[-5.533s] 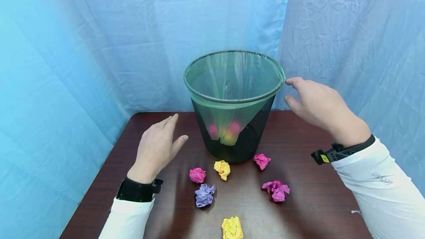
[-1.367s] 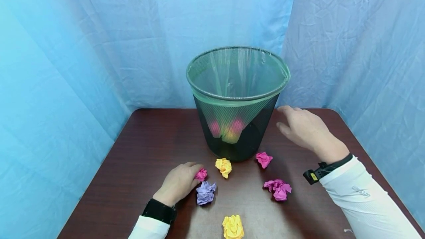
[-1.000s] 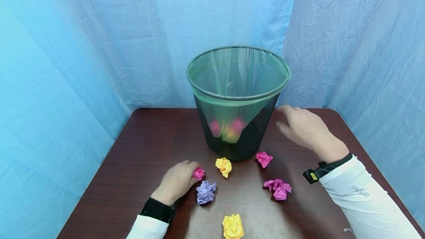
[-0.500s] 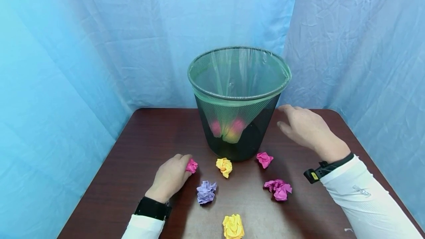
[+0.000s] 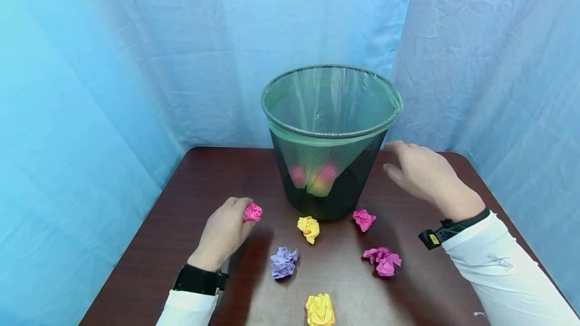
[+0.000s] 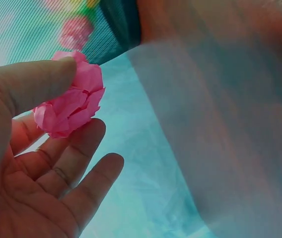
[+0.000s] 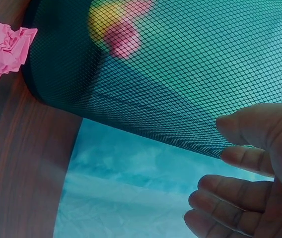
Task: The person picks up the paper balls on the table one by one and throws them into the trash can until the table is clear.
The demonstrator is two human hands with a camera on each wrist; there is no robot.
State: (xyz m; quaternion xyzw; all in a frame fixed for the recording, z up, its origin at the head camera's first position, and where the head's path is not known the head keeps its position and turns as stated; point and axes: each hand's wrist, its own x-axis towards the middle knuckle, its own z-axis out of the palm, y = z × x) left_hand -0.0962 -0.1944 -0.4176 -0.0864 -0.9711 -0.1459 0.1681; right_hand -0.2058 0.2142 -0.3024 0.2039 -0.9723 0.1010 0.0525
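Note:
My left hand (image 5: 224, 233) pinches a pink crumpled paper ball (image 5: 252, 212) between thumb and fingers, over the left part of the table. In the left wrist view the paper ball (image 6: 74, 101) sits between the thumb and the first fingers, while the other fingers stretch out loosely. A black mesh wastebasket (image 5: 358, 165) with a green plastic liner (image 5: 326, 94) stands at the back; pink and yellow paper balls show through its mesh. My right hand (image 5: 426, 172) is beside the basket's right side, fingers relaxed and holding nothing. The right wrist view shows the fingertips close to the mesh wall (image 7: 176, 99).
On the dark wooden table (image 5: 149, 255) lie a yellow ball (image 5: 309, 229) and a pink ball (image 5: 364, 220) at the basket's foot. Nearer are a purple ball (image 5: 283, 262), a magenta crumpled paper (image 5: 383, 261) and another yellow ball (image 5: 320, 309). Blue curtains (image 5: 272, 14) hang behind.
My left hand came down to the pink paper ball beside the purple one, gripped it and carried it up and left. My right hand dropped lower beside the basket, then stayed nearly still.

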